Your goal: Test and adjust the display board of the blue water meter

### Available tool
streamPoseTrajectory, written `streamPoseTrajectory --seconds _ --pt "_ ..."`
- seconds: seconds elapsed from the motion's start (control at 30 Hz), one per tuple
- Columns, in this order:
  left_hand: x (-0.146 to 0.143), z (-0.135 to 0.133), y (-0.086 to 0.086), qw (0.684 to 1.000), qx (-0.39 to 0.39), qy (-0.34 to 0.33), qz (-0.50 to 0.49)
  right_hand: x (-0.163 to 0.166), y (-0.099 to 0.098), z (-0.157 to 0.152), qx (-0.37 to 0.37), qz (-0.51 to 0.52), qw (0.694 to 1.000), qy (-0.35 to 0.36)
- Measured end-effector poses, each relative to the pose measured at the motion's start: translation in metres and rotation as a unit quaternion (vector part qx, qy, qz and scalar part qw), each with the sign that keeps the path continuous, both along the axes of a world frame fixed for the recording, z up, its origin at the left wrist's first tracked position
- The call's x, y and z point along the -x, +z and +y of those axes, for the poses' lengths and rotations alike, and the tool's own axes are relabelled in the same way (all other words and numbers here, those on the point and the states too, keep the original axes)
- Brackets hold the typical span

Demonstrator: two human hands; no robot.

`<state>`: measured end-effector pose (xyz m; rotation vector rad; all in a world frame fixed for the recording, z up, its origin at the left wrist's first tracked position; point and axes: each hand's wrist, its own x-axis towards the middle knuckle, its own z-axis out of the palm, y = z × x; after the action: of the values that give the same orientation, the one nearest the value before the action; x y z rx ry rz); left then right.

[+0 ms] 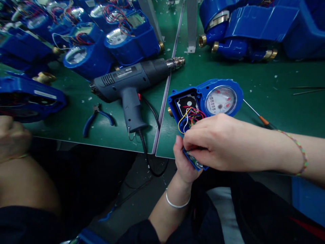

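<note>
A blue water meter (207,98) with an open case lies tilted at the near edge of the green bench (266,101). Its round dial faces up and a bundle of coloured wires (191,116) spills from the open compartment. My left hand (184,162) grips the meter's lower end from beneath, fingers curled round it. My right hand (214,142) reaches across from the right and lies over the lower compartment, fingers pinched together on the wires or a small part that I cannot make out.
A grey heat gun (134,84) lies left of the meter, its cord hanging off the bench. Blue-handled pliers (98,117) rest beside it. Several more blue meters (114,37) crowd the back left and back right. A screwdriver (259,117) lies right of the meter. Another person's arm (15,159) shows at far left.
</note>
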<state>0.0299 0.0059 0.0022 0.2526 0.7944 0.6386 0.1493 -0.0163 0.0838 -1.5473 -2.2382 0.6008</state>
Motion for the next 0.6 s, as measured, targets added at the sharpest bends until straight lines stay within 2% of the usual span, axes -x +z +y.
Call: streamPoseTrajectory --seconds 0.27,0.47,0.6 --pt "0.0019 -0.0016 -0.0054 0.998 -0.054 0.019 0.016 0.0064 0.0061 0.0013 0.0 0.002 0.998 -0.064" --pt "-0.0001 -0.0018 -0.0051 0.997 -0.066 -0.005 -0.047 0.0085 0.0093 0.0015 0.026 -0.003 0.995 -0.095" --pt "-0.0018 -0.0026 -0.0055 0.996 -0.072 -0.002 -0.05 0.0085 0.0074 0.001 0.032 0.002 0.994 -0.106"
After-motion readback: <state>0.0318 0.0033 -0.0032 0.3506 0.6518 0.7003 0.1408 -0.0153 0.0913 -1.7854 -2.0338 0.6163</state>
